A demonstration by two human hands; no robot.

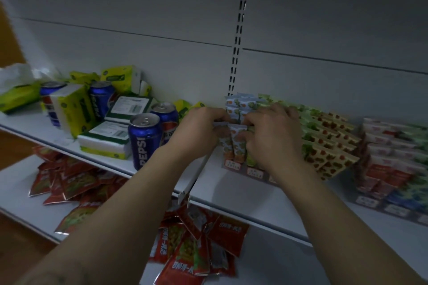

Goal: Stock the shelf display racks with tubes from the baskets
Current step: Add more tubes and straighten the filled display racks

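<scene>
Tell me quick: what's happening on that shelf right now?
Both hands, left and right, on orange tubes at the rack's front. Pepsi can close left, not blocking.

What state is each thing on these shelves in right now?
Left hand: fingers closed on the orange-print tubes.
Right hand: fingers closed on the same tubes.
Orange-print tubes: upright at the rack's front.
Front Pepsi can: upright, unopened.
Tissue packs: lying jumbled.
Red snack packets: heaped loosely on the lower shelf.
</scene>
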